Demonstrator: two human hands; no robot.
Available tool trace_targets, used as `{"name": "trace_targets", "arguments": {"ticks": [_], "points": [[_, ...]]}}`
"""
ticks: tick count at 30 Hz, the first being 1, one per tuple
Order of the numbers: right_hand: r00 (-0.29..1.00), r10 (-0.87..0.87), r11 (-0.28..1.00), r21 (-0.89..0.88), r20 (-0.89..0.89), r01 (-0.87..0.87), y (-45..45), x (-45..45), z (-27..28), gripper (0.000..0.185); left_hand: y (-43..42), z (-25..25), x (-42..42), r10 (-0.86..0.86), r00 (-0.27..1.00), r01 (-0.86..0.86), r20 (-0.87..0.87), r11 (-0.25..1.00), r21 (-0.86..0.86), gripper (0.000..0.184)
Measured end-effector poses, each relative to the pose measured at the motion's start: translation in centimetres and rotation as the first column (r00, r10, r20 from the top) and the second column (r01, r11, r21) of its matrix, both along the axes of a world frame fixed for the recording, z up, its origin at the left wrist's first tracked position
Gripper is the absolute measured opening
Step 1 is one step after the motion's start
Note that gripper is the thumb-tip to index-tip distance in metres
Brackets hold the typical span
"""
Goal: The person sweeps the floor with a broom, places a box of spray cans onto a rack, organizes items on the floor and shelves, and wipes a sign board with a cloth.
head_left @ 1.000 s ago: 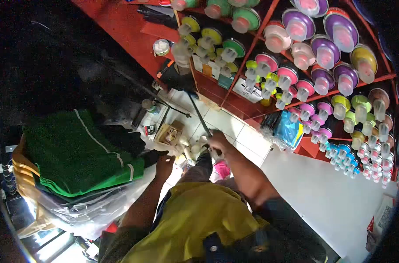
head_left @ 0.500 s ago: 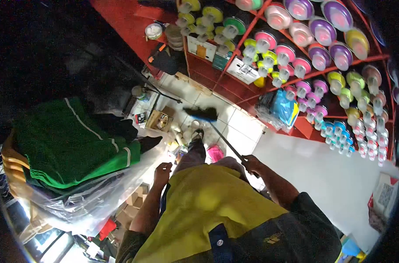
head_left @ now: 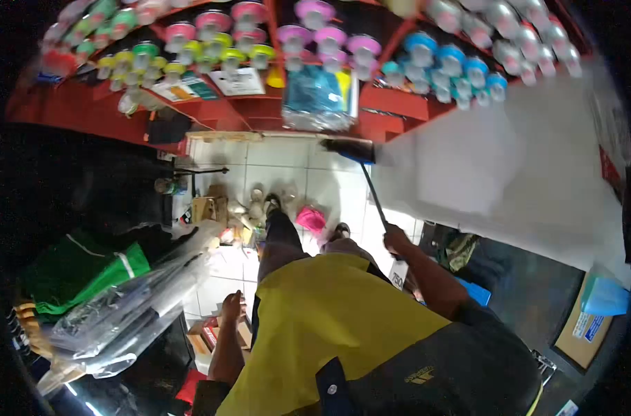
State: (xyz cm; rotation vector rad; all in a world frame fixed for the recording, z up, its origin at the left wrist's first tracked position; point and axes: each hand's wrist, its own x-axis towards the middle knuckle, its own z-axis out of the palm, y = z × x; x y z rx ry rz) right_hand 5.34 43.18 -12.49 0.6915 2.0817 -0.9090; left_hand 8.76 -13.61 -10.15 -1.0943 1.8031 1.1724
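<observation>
My right hand (head_left: pixel 397 240) is wrapped around the dark handle (head_left: pixel 375 196) of a broom. The broom head (head_left: pixel 350 149), with dark bristles and a blue edge, rests on the white tiled floor (head_left: pixel 277 154) close to the red shelf base. My left hand (head_left: pixel 233 305) hangs at my side, its fingers loosely curled and apart, with nothing visible in it. Below it are cardboard boxes (head_left: pixel 208 334). Between my feet and the broom lies a bright pink bundle (head_left: pixel 311 220).
Red shelves (head_left: pixel 398 104) carry rows of colourful capped containers (head_left: pixel 315 38). A white panel (head_left: pixel 482 159) stands at right. On the left are a green garment (head_left: pixel 86 270) and clear plastic sheeting (head_left: pixel 131 315). A small carton (head_left: pixel 210 208) and clutter sit near my left foot.
My view has turned to the right. The broom head has swept rightward across the floor, toward the white panel. The right hand keeps its grip, and the left still hangs at my side.
</observation>
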Motion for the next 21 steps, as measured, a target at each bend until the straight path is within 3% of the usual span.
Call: {"name": "trace_targets", "arguments": {"ticks": [2,4,7,9,11,12,14,15,18,21], "points": [[0.999,-0.040,0.999,-0.026,0.011,0.040,0.2,2.7,-1.9,0.030,1.5,0.6,2.1,-0.111,0.994,0.111,0.012,0.994,-0.014,0.029],[0.981,-0.159,0.957,-0.228,0.114,0.182,-1.0,3.0,1.0,0.035,1.0,1.2,1.9,-0.196,0.980,0.197,0.023,0.980,-0.035,0.028],[0.924,-0.256,0.818,-0.446,0.283,0.363,0.7,4.5,6.2,0.043,3.6,0.4,2.8,-0.336,0.916,0.361,-0.219,0.929,0.085,0.026],[0.905,-0.255,0.751,-0.519,0.341,0.407,1.9,7.1,6.6,0.046,3.9,-0.1,4.2,-0.402,0.861,0.432,-0.312,0.901,0.031,0.026],[0.769,-0.443,0.430,-0.644,0.460,0.633,3.2,10.1,6.0,0.049,3.4,-0.3,3.6,-0.496,0.750,0.528,-0.438,0.847,-0.055,0.026],[0.770,-0.438,0.427,-0.647,0.463,0.632,4.1,10.5,7.1,0.049,3.6,0.0,2.9,-0.525,0.707,0.554,-0.474,0.828,-0.090,0.026],[0.767,-0.472,0.434,-0.643,0.434,0.631,5.7,10.3,11.3,0.048,8.2,2.9,0.5,-0.358,0.904,0.374,-0.232,0.927,0.028,0.022],[0.767,-0.470,0.430,-0.646,0.436,0.630,5.3,10.3,11.6,0.048,8.5,2.9,0.6,-0.360,0.904,0.375,-0.231,0.927,0.023,0.022],[0.825,-0.499,0.753,-0.338,0.265,0.564,2.5,10.5,11.9,0.045,7.9,2.5,1.6,-0.463,0.839,0.476,-0.285,0.879,-0.026,0.021],[0.742,-0.584,0.640,-0.376,0.330,0.670,-1.6,10.0,8.7,0.043,4.8,1.3,3.2,-0.481,0.833,0.502,-0.274,0.865,0.008,0.022]]}}
